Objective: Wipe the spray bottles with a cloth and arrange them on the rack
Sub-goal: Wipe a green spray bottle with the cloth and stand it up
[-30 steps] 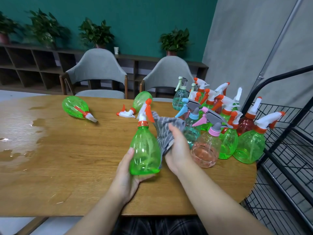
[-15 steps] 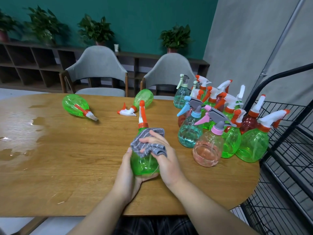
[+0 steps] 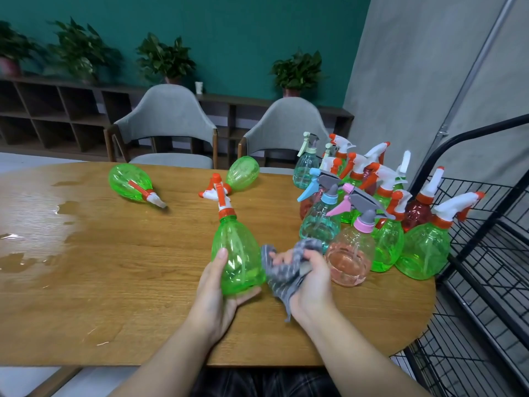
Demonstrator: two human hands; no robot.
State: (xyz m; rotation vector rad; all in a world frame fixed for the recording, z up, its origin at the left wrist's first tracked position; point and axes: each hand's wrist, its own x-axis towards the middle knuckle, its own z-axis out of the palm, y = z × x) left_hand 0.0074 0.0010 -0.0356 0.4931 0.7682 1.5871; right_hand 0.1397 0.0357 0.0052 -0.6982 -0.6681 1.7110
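Cloth [image 3: 286, 270] now off bottle [image 3: 237, 253], R side

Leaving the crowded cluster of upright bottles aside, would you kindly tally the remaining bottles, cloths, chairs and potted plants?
green spray bottles: 3 (one held, two lying down)
cloth: 1
chairs: 2
potted plants: 4
Total: 10

Single head-worn view, looking forward and down, close over table [image 3: 114, 282], rack [image 3: 486, 253] at right
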